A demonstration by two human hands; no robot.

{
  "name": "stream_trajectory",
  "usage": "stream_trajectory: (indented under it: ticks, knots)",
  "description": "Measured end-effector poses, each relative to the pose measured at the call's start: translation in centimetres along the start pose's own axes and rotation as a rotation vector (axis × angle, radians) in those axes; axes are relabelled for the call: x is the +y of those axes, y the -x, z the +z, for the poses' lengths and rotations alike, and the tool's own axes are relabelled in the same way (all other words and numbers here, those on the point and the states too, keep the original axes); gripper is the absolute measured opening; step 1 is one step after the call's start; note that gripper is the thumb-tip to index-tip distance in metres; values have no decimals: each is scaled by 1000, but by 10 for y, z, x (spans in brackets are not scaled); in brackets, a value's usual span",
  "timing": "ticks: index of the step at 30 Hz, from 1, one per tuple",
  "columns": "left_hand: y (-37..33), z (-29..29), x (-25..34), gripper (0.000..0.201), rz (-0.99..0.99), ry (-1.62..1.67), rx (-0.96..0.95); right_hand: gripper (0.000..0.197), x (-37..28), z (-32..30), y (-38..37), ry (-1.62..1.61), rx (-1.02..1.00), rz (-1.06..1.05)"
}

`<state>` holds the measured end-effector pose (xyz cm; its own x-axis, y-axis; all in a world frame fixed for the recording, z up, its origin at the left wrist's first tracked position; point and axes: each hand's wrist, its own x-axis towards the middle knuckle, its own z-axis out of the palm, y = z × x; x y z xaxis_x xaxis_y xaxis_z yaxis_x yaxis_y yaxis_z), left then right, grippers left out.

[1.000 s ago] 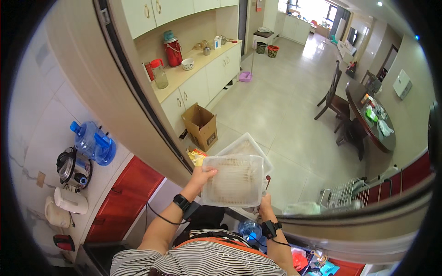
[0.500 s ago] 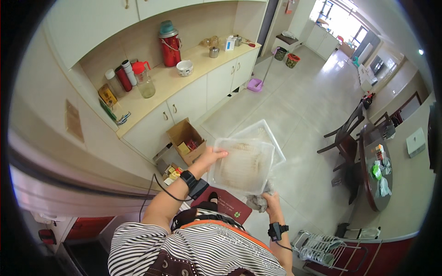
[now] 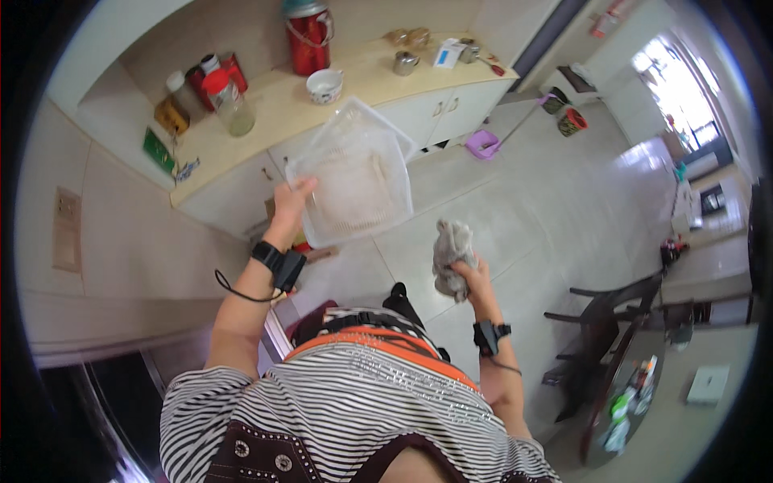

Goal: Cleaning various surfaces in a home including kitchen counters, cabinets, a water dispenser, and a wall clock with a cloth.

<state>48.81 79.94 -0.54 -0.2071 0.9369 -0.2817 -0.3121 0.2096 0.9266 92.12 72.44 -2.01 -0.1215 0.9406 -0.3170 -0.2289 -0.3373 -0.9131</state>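
My left hand [image 3: 291, 201] grips the left edge of a translucent plastic tray [image 3: 358, 193], thumb on top and the other fingers hidden beneath. A second whitish tray [image 3: 354, 119] lies behind it and sticks out at the far side, turned at an angle. Both are held up in front of the cabinet. To the right, apart from the trays, my right hand [image 3: 477, 278] is closed around a crumpled grey cloth [image 3: 451, 248] above the tiled floor.
On the cream counter [image 3: 274, 145] stand a red thermos [image 3: 310, 44], a white bowl [image 3: 324, 86], a glass jug with red lid [image 3: 233, 113] and a metal cup [image 3: 405, 63]. A purple dustpan [image 3: 483, 145] sits on the floor. A dark chair [image 3: 600, 318] and table [image 3: 600, 419] are at right.
My left hand has carried the trays up and left, toward the counter. My right hand has drawn away from them with the cloth. The view has turned and moved forward.
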Motion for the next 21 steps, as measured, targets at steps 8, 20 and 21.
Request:
stream_trajectory:
  ticks: [8,20,21]
  knots:
    - [-68,42,0,29,152,-220,541,46,-94,-1,-238,244,-345,24]
    - [-147,1,-5,23,137,209,538,86,-111,163,-520,770,-375,-307]
    - [-153,-2,-8,23,128,182,535,86,-108,174,-543,774,-368,-301]
